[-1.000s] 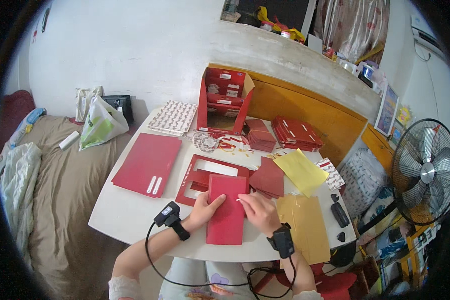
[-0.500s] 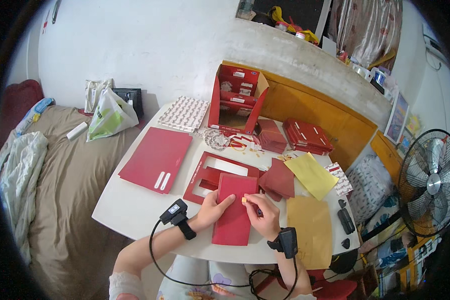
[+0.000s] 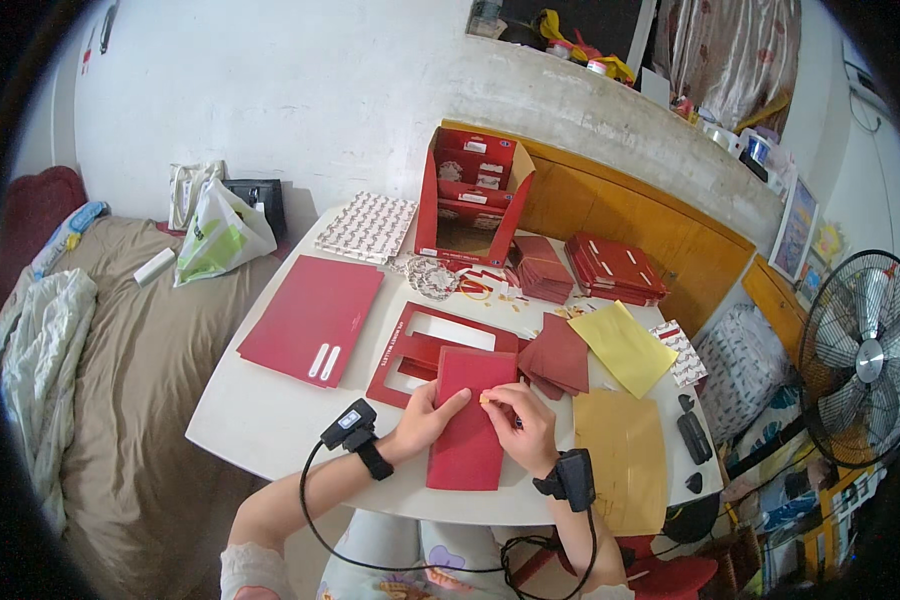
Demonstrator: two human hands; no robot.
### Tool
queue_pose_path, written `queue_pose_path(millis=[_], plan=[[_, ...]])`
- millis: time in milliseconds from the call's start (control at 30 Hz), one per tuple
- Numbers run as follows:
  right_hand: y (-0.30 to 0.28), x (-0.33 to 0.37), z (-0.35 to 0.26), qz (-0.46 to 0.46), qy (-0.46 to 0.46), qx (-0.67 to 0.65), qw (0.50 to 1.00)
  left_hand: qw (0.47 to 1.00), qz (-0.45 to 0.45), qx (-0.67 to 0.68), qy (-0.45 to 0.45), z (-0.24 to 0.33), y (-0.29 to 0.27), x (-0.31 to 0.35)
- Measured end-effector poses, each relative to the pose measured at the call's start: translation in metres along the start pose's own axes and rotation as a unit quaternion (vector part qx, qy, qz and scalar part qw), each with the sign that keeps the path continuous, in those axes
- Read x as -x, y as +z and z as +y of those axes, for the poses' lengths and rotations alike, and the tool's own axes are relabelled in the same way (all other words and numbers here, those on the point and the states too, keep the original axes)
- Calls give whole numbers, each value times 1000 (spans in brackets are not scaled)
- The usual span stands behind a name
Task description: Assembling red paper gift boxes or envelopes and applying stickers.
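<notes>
A long flat red paper packet point(image 3: 465, 455) lies at the table's front edge, just before me. My left hand point(image 3: 425, 420) is closed on its left side, thumb pressed across the top. Over the packet's right side, my right hand point(image 3: 525, 425) pinches a small yellow-orange piece point(image 3: 485, 398) between thumb and fingertips, close to the red surface. Whether that piece touches the packet I cannot tell. Partly under the packet's far end is a red card frame point(image 3: 382, 378) with cut-out windows.
Red folders point(image 3: 315, 310) lie left on the white table point(image 3: 250, 420). Behind are patterned sheets point(image 3: 367, 227), a red display box point(image 3: 475, 205) and stacked red packs point(image 3: 615, 268). Fanned dark-red papers point(image 3: 555, 358), yellow paper point(image 3: 622, 348) and a tan sheet point(image 3: 620, 450) lie right, near a fan point(image 3: 865, 360).
The yellow-orange piece and my right fingertips have shifted very slightly left on the packet. My left hand keeps its hold; the view has moved a little.
</notes>
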State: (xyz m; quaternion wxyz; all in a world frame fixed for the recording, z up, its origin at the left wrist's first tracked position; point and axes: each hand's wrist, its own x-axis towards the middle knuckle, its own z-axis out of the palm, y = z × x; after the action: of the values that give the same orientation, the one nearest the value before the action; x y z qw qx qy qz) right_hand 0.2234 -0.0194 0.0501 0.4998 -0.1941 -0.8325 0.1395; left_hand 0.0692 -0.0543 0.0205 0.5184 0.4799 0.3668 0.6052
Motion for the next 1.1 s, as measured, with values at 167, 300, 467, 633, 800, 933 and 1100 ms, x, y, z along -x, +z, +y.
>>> queue_pose_path(millis=[167, 300, 467, 633, 800, 933, 1100], plan=[[3, 0, -1, 5, -13, -3, 1000, 1000, -19, 23, -4, -1, -1, 2], [5, 0, 1, 16, -41, 35, 998, 998, -19, 60, -14, -5, -1, 2], [6, -1, -1, 26, -37, 58, 997, 996, -19, 86, -10, -4, 0, 4], [8, 1, 2, 47, -18, 50, 997, 996, -29, 83, -11, -2, 1, 4], [8, 0, 2, 45, -11, 59, 997, 997, -33, 70, -7, -4, 0, 4], [8, 0, 1, 45, -12, 57, 997, 997, -32, 67, 6, -7, -1, 3], [7, -1, 1, 38, -17, 54, 998, 997, -28, 70, 11, -7, -1, 4]])
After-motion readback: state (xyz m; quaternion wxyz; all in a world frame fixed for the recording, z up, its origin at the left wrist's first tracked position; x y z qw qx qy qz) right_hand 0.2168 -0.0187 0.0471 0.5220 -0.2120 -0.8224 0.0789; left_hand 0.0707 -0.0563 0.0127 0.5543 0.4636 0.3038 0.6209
